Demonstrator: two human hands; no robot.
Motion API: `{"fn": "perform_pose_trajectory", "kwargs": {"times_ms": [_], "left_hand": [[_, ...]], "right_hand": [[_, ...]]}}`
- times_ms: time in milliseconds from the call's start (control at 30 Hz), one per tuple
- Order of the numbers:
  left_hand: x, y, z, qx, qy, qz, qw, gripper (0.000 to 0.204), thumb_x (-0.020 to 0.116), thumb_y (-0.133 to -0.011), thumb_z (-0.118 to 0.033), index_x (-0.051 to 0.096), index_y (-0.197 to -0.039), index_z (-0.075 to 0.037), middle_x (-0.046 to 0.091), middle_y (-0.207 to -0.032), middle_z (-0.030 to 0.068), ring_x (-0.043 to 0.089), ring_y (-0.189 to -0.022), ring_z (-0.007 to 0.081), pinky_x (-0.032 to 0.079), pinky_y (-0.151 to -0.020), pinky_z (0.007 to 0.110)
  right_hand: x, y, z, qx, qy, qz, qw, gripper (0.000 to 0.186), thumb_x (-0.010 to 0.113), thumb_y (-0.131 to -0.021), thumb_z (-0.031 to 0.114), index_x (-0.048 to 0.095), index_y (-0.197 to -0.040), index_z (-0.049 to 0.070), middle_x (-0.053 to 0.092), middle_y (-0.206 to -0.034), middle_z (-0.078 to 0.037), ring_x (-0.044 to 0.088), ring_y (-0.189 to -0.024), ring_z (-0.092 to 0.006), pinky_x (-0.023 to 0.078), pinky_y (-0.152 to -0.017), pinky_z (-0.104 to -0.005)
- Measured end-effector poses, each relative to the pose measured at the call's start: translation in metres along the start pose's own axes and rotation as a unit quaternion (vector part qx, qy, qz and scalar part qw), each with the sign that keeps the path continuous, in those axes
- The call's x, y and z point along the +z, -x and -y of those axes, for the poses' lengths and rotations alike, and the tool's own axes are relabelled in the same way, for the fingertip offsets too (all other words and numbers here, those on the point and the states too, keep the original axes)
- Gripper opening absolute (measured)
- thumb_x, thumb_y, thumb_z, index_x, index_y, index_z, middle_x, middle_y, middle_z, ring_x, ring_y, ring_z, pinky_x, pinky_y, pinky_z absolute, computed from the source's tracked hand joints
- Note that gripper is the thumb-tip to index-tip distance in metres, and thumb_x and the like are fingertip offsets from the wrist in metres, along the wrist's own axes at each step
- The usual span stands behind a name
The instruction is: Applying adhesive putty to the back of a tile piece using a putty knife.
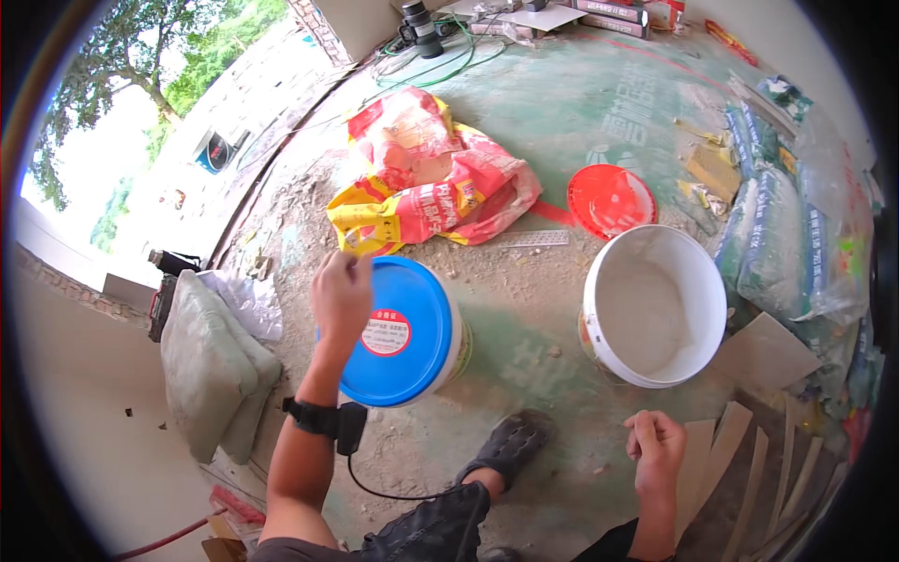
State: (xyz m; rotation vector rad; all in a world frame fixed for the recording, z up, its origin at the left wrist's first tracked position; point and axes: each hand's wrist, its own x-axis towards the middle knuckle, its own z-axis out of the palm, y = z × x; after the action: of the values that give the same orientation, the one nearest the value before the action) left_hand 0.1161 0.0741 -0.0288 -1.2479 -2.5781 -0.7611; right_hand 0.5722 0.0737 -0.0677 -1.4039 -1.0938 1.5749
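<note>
A white bucket with a blue lid (405,332) stands on the dusty floor in front of me. My left hand (341,295) grips the lid's left rim, fingers curled over its edge. My right hand (655,448) hangs loosely curled above the floor at the lower right and holds nothing. It is nearest to the open, empty white bucket (655,304) on the right. A red lid (610,199) lies flat on the floor behind that bucket.
A crumpled red and yellow sack (431,178) lies behind the blue lid. Grey filled bags (211,361) sit at the left. Packed bags (777,234) and tile strips (740,459) crowd the right. My shoe (510,445) rests below the buckets. Cables and boxes lie far back.
</note>
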Motion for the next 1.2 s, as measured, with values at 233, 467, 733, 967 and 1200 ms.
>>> {"fn": "perform_pose_trajectory", "kwargs": {"times_ms": [233, 467, 733, 967, 1200], "left_hand": [[-0.003, 0.057, 0.137, -0.112, -0.057, 0.060, 0.990, 0.034, 0.066, -0.089, -0.024, 0.072, -0.112, 0.001, 0.067, -0.103, 0.0224, 0.066, -0.096, 0.0376, 0.049, -0.086, 0.046], [-0.031, 0.044, 0.114, -0.122, -0.142, 0.057, 0.981, 0.024, 0.065, -0.088, -0.017, 0.074, -0.102, -0.001, 0.071, -0.096, 0.0228, 0.068, -0.093, 0.0404, 0.051, -0.084, 0.047], [-0.116, 0.034, 0.085, -0.107, 0.073, -0.215, 0.968, 0.024, 0.066, -0.096, -0.016, 0.064, -0.105, 0.006, 0.068, -0.088, 0.0117, 0.062, -0.076, 0.0177, 0.050, -0.070, 0.033], [-0.115, 0.074, 0.173, 0.053, -0.154, -0.304, 0.939, 0.014, 0.068, -0.092, -0.009, 0.059, -0.088, 0.002, 0.055, -0.078, 0.0124, 0.055, -0.073, 0.0279, 0.044, -0.067, 0.041], [-0.041, 0.175, 0.218, 0.217, -0.279, -0.031, 0.935, 0.006, 0.058, -0.083, -0.007, 0.061, -0.088, -0.003, 0.058, -0.090, 0.0160, 0.057, -0.092, 0.0341, 0.044, -0.087, 0.047]], "right_hand": [[0.044, -0.008, 0.004, 0.033, -0.001, 0.086, 0.996, 0.025, 0.062, -0.101, 0.023, 0.068, -0.095, -0.001, 0.060, -0.070, -0.004, 0.052, -0.057, -0.0085, 0.040, -0.052, -0.0234], [0.096, -0.016, 0.006, 0.202, -0.371, 0.186, 0.887, 0.032, 0.053, -0.105, 0.028, 0.066, -0.108, -0.001, 0.067, -0.086, -0.012, 0.062, -0.075, -0.0210, 0.050, -0.068, -0.0330], [0.105, -0.009, 0.000, 0.157, -0.338, 0.221, 0.902, 0.018, 0.062, -0.094, 0.002, 0.063, -0.112, 0.001, 0.064, -0.092, -0.008, 0.059, -0.079, -0.0179, 0.048, -0.071, -0.0315], [0.102, -0.003, 0.005, 0.141, -0.260, 0.222, 0.929, 0.024, 0.068, -0.086, -0.007, 0.064, -0.109, 0.001, 0.062, -0.091, -0.006, 0.056, -0.076, -0.0123, 0.045, -0.067, -0.0249], [0.097, 0.003, 0.007, 0.121, -0.226, 0.226, 0.940, 0.012, 0.071, -0.090, 0.002, 0.066, -0.101, 0.000, 0.061, -0.071, -0.007, 0.050, -0.057, -0.0114, 0.037, -0.052, -0.0249]]}}
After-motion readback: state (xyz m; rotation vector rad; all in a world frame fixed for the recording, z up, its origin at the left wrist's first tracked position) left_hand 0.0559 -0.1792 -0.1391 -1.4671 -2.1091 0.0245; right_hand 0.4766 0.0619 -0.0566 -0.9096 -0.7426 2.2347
